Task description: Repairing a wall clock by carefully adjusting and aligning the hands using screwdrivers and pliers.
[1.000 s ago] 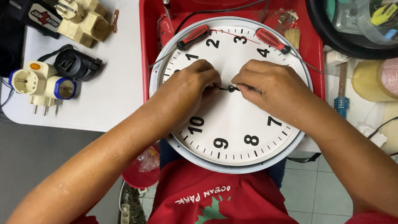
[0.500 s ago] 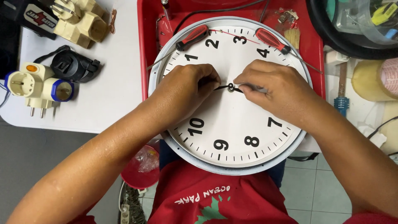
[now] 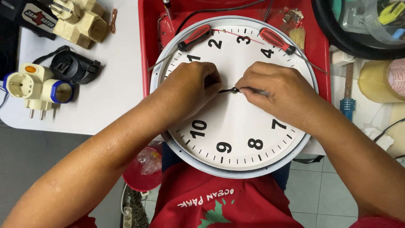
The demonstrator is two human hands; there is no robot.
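A round white wall clock [image 3: 236, 135] with black numerals and a grey rim lies face up, half on a red tray [image 3: 148, 38]. At its centre is a short black clock hand [image 3: 228, 90]. My left hand [image 3: 190, 86] curls over the hand's left end, fingertips pinched on it. My right hand [image 3: 274, 90] pinches it at the centre hub from the right. Two red-handled screwdrivers [image 3: 195, 37] [image 3: 274, 40] rest on the upper part of the dial. A thin red second hand [image 3: 238, 36] lies loose between them.
On the white table [image 3: 114, 93] at left are a white and blue plug adapter [image 3: 40, 86], a black adapter [image 3: 74, 67] and beige plugs [image 3: 80, 19]. A blue-handled tool [image 3: 346, 101], tape rolls [image 3: 379, 80] and a small brush [image 3: 297, 38] lie at right.
Both hands stay at the clock's centre; the fingers have only shifted slightly on the black hand. Nothing else has moved.
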